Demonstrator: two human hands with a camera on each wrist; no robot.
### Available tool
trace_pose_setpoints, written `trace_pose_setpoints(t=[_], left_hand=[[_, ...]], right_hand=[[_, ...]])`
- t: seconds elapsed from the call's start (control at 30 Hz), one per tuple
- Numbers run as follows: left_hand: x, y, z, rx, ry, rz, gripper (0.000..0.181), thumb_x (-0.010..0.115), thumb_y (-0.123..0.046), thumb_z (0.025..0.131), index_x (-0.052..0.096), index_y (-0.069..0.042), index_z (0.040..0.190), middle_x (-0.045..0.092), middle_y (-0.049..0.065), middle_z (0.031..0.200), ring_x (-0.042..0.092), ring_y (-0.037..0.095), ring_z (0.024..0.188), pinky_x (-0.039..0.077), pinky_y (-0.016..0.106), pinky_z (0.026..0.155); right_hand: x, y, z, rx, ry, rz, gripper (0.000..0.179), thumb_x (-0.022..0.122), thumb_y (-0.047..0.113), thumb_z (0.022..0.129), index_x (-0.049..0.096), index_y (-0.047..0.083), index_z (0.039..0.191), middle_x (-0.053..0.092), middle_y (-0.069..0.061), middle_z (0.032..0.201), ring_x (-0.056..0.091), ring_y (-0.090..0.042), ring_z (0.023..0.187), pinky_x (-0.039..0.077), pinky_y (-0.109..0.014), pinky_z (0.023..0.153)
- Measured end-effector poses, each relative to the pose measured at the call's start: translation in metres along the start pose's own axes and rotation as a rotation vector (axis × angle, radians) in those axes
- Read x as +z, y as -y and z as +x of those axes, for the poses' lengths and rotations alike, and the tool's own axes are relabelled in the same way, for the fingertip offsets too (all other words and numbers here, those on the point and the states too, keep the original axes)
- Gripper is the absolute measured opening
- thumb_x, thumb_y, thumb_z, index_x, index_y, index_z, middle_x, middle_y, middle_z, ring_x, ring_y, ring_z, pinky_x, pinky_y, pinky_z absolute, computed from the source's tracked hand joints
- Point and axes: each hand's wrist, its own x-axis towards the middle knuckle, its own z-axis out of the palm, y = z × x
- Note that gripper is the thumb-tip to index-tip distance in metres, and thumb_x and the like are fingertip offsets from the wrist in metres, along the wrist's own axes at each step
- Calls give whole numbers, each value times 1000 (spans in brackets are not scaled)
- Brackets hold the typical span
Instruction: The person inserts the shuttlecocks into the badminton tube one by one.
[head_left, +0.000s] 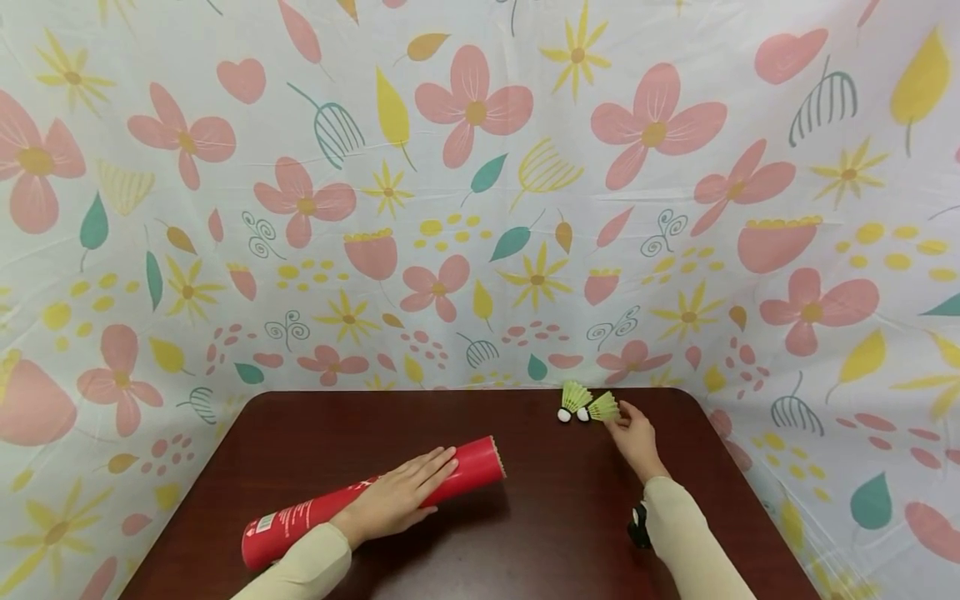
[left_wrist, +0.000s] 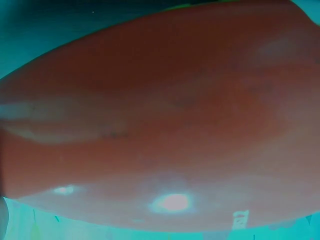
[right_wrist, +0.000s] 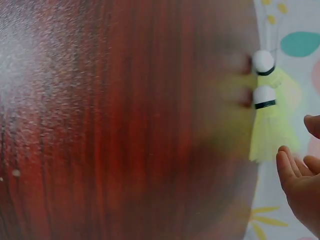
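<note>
A long red tube (head_left: 476,465), most likely a shuttlecock tube, lies slantwise on the dark wooden table (head_left: 555,517). My left hand (head_left: 397,496) rests over its middle with fingers stretched across the top. In the left wrist view the tube's red side (left_wrist: 165,115) fills most of the picture. Two yellow-green shuttlecocks with white heads lie side by side near the far edge: a left one (head_left: 574,397) and a right one (head_left: 603,407). My right hand (head_left: 636,440) is at the right one's skirt; the right wrist view shows the fingers (right_wrist: 285,167) spread apart beside that skirt (right_wrist: 272,132).
A white cloth (head_left: 480,333) printed with flowers and leaves hangs behind and around the table. The table's far edge runs close behind the shuttlecocks. A dark device (head_left: 638,525) is on the right wrist.
</note>
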Motion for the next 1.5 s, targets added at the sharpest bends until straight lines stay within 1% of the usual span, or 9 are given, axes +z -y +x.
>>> trace_pose_setpoints(t=[0.13,0.27,0.43,0.6,0.77,0.9,1.13,1.37,1.5], left_hand=[[0,-1,0,-1,0,1,93,81,-29,78,28,-7,151,27,12,156,33,28,140,36,38,108],[0,-1,0,1,2,3,93,81,-29,77,28,-6,151,28,12,156,34,28,139,37,39,108],[-1,0,0,1,1,1,94,81,-28,77,28,-6,151,28,12,156,33,29,139,37,39,108],[-1,1,0,5,-5,-2,94,81,-28,77,28,-5,151,28,13,156,33,29,140,37,39,108],[0,1,1,4,-5,10,94,80,-29,78,26,-6,152,27,12,156,32,28,140,35,39,109],[-1,1,2,0,-7,11,95,81,-29,78,26,-7,152,26,12,156,31,27,141,35,39,109],[0,2,1,-3,2,23,97,80,-30,78,23,-8,153,24,10,158,30,27,141,35,39,109],[-1,4,2,6,-11,29,96,80,-30,78,24,-7,152,25,11,157,30,27,141,35,39,110],[-2,5,2,11,-15,27,96,81,-29,78,24,-6,152,26,12,156,32,29,140,36,40,109]], right_hand=[[0,-5,0,63,54,7,68,55,14,98,16,-7,150,29,-34,145,43,-47,125,46,-54,94],[4,-9,2,62,58,20,65,54,11,98,19,-7,149,31,-33,146,43,-46,127,44,-54,97],[12,-11,1,2,-46,-15,48,55,7,95,41,-11,138,50,-33,129,53,-45,115,48,-52,91],[16,-12,-4,-38,-164,-60,27,59,6,93,61,-11,114,64,-29,105,62,-40,92,54,-44,73],[16,-10,-7,-55,-229,-101,17,64,8,91,69,-6,100,68,-23,95,61,-31,75,47,-33,61],[15,-8,-9,-56,-234,-105,17,65,9,91,71,-5,99,69,-21,92,61,-29,73,46,-32,61],[12,-4,-19,-57,-192,-115,18,65,10,91,71,-4,101,69,-19,91,62,-26,72,47,-30,58],[10,3,-28,-97,-217,-124,14,68,9,88,72,-3,95,70,-17,86,62,-23,70,46,-27,56],[10,6,-33,-104,-176,-116,15,67,9,89,72,-3,97,70,-15,85,63,-21,72,47,-24,56]])
